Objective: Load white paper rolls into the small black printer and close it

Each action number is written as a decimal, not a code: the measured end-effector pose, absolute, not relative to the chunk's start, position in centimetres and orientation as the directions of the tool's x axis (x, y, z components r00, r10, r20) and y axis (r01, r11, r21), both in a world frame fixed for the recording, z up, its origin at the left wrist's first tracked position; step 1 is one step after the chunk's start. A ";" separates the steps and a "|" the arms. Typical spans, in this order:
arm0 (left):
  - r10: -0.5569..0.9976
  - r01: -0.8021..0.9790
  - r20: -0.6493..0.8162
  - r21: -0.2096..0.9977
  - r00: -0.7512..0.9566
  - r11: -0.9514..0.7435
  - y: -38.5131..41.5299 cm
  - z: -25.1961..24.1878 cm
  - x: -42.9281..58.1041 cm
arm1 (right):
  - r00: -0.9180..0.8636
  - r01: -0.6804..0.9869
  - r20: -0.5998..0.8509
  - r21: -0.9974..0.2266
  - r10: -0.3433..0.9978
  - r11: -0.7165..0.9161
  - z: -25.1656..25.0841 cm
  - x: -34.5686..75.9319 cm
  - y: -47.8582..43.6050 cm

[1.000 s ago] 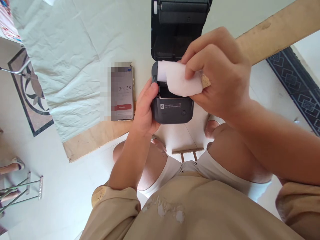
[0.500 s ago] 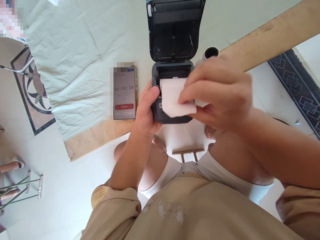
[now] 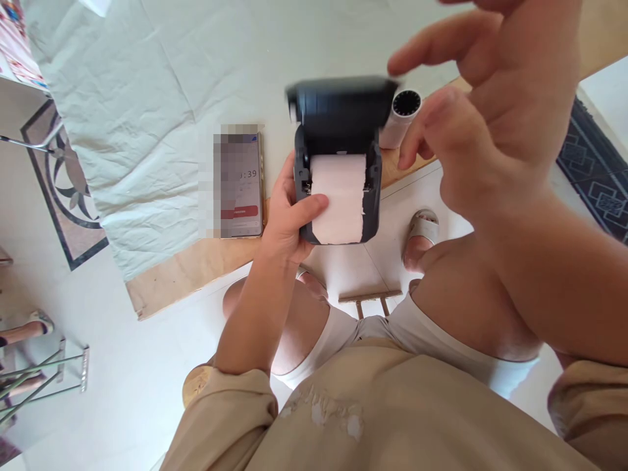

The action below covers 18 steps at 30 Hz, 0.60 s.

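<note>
My left hand [image 3: 287,222] grips a small black receipt printer [image 3: 373,216] from its left side, the thumb pressing on the white paper strip [image 3: 341,203]. The strip runs out of the printer's bay and over its front edge, and its end looks torn. The printer's lid [image 3: 343,101] is tilted partway up and blurred by motion. To the upper right, my right hand [image 3: 490,104] is raised with its fingers apart and nothing in it. Its index fingertip is close to the lid's right corner; whether they touch I cannot tell.
A phone [image 3: 240,190] showing a timer lies left of the printer. Right of it stands a white cylinder with a black dotted top [image 3: 406,104]. A wrinkled pale cloth [image 3: 137,131] covers the wooden table [image 3: 181,268]. Another person's foot [image 3: 42,320] shows at the far left.
My right hand has let go of the paper and moved up and right. The lid has swung from upright to partway down. The strip now lies flat under my left thumb.
</note>
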State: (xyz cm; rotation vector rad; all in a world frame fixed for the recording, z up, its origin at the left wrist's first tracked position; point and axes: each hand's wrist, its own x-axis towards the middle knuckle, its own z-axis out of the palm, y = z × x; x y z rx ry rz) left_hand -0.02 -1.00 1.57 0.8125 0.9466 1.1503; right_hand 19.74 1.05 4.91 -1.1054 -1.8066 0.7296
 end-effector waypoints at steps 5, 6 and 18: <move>0.974 -0.428 -0.157 0.878 0.166 0.214 -1.0 1.5 -0.3 | -0.311 0.441 0.405 -0.739 0.860 0.509 4.2 18.8 0.6; 0.968 -0.435 -0.155 0.871 0.196 0.227 -1.0 1.5 -0.3 | -0.334 0.452 0.364 -0.747 0.869 0.487 4.1 18.6 0.5; 0.951 -0.382 -0.273 0.871 0.146 0.309 -1.3 2.3 0.1 | -0.306 0.496 0.159 -0.815 0.939 0.300 4.1 17.4 -0.1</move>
